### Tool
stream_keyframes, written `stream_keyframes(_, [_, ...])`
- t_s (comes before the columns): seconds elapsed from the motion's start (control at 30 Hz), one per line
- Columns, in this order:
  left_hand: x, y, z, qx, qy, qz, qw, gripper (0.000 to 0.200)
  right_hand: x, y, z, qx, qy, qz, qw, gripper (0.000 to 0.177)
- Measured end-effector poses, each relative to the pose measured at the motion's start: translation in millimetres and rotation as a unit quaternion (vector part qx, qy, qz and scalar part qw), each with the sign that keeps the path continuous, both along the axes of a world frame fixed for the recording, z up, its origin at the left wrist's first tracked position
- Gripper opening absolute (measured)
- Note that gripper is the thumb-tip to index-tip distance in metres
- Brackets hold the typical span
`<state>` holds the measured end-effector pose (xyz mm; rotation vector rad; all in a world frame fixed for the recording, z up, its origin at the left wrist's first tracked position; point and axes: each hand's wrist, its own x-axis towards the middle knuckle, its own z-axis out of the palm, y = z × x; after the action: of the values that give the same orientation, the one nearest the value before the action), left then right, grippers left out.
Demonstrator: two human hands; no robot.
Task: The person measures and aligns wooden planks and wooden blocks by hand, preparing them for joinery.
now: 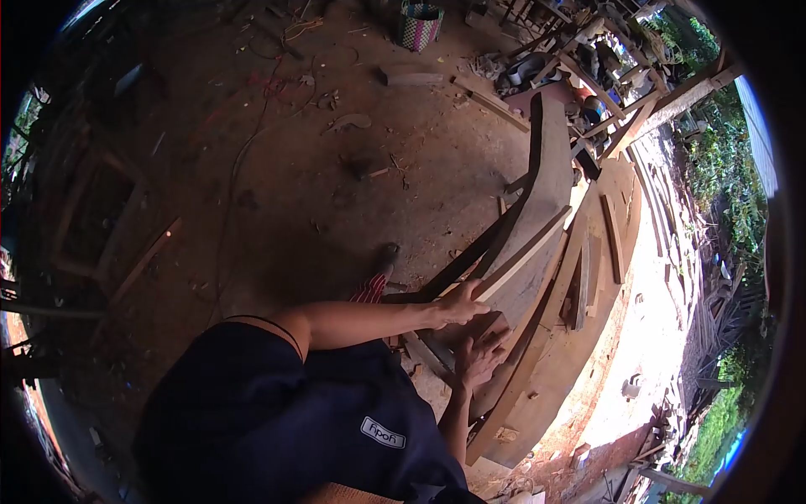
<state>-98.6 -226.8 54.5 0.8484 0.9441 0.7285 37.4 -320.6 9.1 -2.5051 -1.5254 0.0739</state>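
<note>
My left hand (458, 306) reaches across from the left, its fingers closed around the near end of a long narrow wooden strip (527, 252). The strip lies lengthwise over a wide dark plank (547, 160). Just below, my right hand (482, 356) rests with bent fingers against a small reddish-brown wooden block (494, 324). That block sits close beside my left fingertips, on the near part of the plank. Part of its shape is hidden by my hands.
Several loose wood strips (613, 239) lie on a broad pale board (537, 403) to the right. A woven basket (420, 27) stands at the top on the dirt floor (285, 168). A wood offcut (411, 77) and a cable (231, 193) lie there. Timber posts (672, 109) stand upper right.
</note>
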Motion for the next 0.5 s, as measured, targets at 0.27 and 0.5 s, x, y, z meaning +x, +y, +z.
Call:
stream_keyframes(0.27, [-29.1,-7.9,15.2,0.106,-0.067,-0.024,0.992,0.049,-5.2,3.0,14.6,-0.027,0.036,-0.007,0.999,0.096])
stream_keyframes(0.5, [-59.8,-8.0,27.1,-0.038,-0.253,-0.124,0.959,0.051,-1.1,2.5,11.7,-0.006,0.068,-0.004,0.998,0.096])
